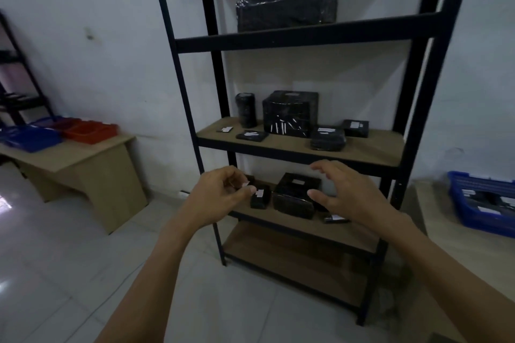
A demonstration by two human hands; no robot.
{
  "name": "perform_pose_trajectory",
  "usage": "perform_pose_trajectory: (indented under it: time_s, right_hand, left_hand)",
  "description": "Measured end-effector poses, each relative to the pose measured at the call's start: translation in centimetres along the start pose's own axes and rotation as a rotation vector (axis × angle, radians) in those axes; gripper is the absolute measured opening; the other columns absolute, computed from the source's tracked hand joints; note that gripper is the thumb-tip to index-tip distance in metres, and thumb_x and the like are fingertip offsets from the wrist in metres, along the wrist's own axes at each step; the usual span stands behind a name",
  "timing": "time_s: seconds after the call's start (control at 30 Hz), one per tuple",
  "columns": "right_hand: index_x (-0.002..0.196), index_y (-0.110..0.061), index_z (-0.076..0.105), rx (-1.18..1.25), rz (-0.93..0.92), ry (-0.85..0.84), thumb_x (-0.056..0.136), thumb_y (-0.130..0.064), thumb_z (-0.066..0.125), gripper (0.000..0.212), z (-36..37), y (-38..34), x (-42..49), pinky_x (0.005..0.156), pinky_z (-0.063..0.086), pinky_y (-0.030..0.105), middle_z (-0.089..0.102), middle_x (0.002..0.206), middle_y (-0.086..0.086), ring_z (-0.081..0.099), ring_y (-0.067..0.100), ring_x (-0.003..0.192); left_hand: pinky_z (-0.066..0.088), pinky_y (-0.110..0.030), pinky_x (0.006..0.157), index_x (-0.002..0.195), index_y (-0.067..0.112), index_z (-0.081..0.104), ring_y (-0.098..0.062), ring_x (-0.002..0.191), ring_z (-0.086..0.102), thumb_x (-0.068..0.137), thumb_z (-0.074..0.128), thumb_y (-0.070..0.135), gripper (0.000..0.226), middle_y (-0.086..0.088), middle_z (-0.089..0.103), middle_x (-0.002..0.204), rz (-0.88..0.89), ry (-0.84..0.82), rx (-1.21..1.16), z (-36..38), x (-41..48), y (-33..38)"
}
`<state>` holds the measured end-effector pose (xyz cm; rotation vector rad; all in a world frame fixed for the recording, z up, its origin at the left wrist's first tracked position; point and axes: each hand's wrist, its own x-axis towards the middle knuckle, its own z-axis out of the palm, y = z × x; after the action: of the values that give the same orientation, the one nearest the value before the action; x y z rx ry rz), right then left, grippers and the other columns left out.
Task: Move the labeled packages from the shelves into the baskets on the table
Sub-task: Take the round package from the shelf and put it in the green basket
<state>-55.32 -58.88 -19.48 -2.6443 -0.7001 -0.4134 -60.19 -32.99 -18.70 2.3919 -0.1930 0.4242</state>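
Note:
A black metal shelf rack [301, 36] holds black wrapped packages with white labels. On the lower shelf stand a black box [295, 192] and a small package [260, 198], with a flat one [335, 219] lying near the front edge. My left hand [220, 195] is in front of that shelf with fingers curled, pinching a small dark labelled package [243, 186]. Beside the black box, my right hand [340, 192] hovers with fingers spread, holding nothing. Several packages sit on the middle shelf [278, 145], including a big cube [289, 113] and a cylinder [245, 110].
A large wrapped package [287, 7] lies on the upper shelf. Blue baskets [30, 138] and red baskets [89, 131] stand on a wooden table [92, 159] at the left. A blue basket [485, 200] with packages sits on a surface at the right. The floor is tiled.

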Motion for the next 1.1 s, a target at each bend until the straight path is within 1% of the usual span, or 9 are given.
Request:
perform_pose_trajectory:
  time_s: [0.13, 0.2, 0.47, 0.63, 0.87, 0.93, 1.0, 1.03, 1.1]
  right_hand:
    - [0.136, -0.033, 0.034, -0.003, 0.015, -0.036, 0.087, -0.048, 0.057, 0.057, 3.0, -1.1, 6.4, 0.085, 0.039, 0.023, 0.043, 0.138, -0.008, 0.048, 0.01, 0.118]
    - [0.137, -0.032, 0.035, 0.003, 0.005, -0.032, 0.087, -0.048, 0.057, 0.057, 4.6, -1.8, 9.8, 0.088, 0.04, 0.026, 0.043, 0.138, -0.007, 0.048, 0.011, 0.119]
    - [0.135, -0.033, 0.036, 0.019, 0.035, -0.073, 0.085, -0.049, 0.059, 0.058, 12.6, -4.0, 21.4, 0.086, 0.037, 0.026, 0.045, 0.137, -0.008, 0.046, 0.011, 0.12]
    - [0.132, -0.033, 0.038, 0.026, 0.091, -0.076, 0.084, -0.049, 0.059, 0.055, 16.8, -4.7, 28.0, 0.093, 0.044, 0.034, 0.046, 0.135, -0.007, 0.048, 0.013, 0.119]
    - [0.129, -0.029, 0.044, 0.124, 0.204, -0.038, 0.083, -0.041, 0.066, 0.053, 20.6, -5.6, 37.4, 0.096, 0.046, 0.04, 0.049, 0.131, -0.003, 0.048, 0.015, 0.119]
    - [0.129, -0.026, 0.046, 0.135, 0.225, -0.011, 0.082, -0.038, 0.067, 0.053, 21.7, -5.6, 39.8, 0.096, 0.045, 0.039, 0.048, 0.13, -0.002, 0.049, 0.016, 0.116]
    - [0.127, -0.025, 0.047, 0.114, 0.236, 0.002, 0.081, -0.037, 0.068, 0.052, 22.8, -5.1, 42.1, 0.091, 0.045, 0.031, 0.049, 0.124, -0.002, 0.051, 0.015, 0.111]
    - [0.126, -0.025, 0.048, 0.11, 0.24, 0.003, 0.081, -0.036, 0.069, 0.051, 23.3, -4.8, 43.2, 0.088, 0.042, 0.027, 0.05, 0.122, -0.002, 0.051, 0.014, 0.109]
    - [0.125, -0.024, 0.049, 0.105, 0.235, 0.004, 0.08, -0.036, 0.069, 0.051, 24.4, -3.9, 45.7, 0.084, 0.039, 0.023, 0.05, 0.122, -0.002, 0.051, 0.013, 0.108]
  left_hand:
    - [0.045, -0.01, 0.063, 0.083, 0.031, 0.06, 0.002, 0.075, 0.059, 0.083, 0.07, 0.034, 0.01, 0.014, 0.062, 0.079, -0.035, 0.011, -0.042, -1.5, 3.7, -5.1]
    - [0.044, -0.007, 0.063, 0.085, 0.03, 0.061, 0.005, 0.077, 0.058, 0.084, 0.07, 0.033, 0.01, 0.016, 0.062, 0.08, -0.035, 0.002, -0.021, -2.3, 5.6, -7.7]
    - [0.041, -0.012, 0.066, 0.098, 0.025, 0.061, -0.001, 0.086, 0.057, 0.087, 0.065, 0.039, 0.018, 0.019, 0.058, 0.09, -0.086, -0.056, 0.012, -4.2, 13.7, -19.0]
    - [0.045, -0.016, 0.068, 0.092, 0.03, 0.059, -0.003, 0.085, 0.058, 0.086, 0.066, 0.039, 0.013, 0.02, 0.057, 0.087, -0.028, -0.084, -0.026, -4.7, 20.7, -25.6]
    - [0.041, -0.003, 0.067, 0.096, 0.022, 0.064, 0.004, 0.082, 0.056, 0.085, 0.07, 0.031, 0.015, 0.016, 0.06, 0.088, 0.098, -0.154, -0.096, -5.5, 30.5, -32.5]
    - [0.046, -0.008, 0.072, 0.093, 0.021, 0.064, 0.0, 0.083, 0.059, 0.084, 0.071, 0.03, 0.014, 0.01, 0.064, 0.088, 0.099, -0.174, -0.149, -4.9, 33.1, -33.9]
    - [0.054, -0.025, 0.08, 0.088, 0.022, 0.063, -0.005, 0.083, 0.062, 0.083, 0.072, 0.028, 0.012, 0.007, 0.066, 0.086, 0.109, -0.218, -0.192, -3.7, 35.5, -35.4]
    - [0.054, -0.031, 0.08, 0.086, 0.021, 0.063, -0.006, 0.082, 0.063, 0.082, 0.072, 0.029, 0.012, 0.008, 0.065, 0.085, 0.111, -0.236, -0.208, -3.0, 36.7, -36.1]
    - [0.053, -0.035, 0.079, 0.087, 0.019, 0.063, -0.008, 0.082, 0.062, 0.082, 0.072, 0.031, 0.016, 0.008, 0.065, 0.085, 0.123, -0.246, -0.203, -1.4, 39.1, -37.8]
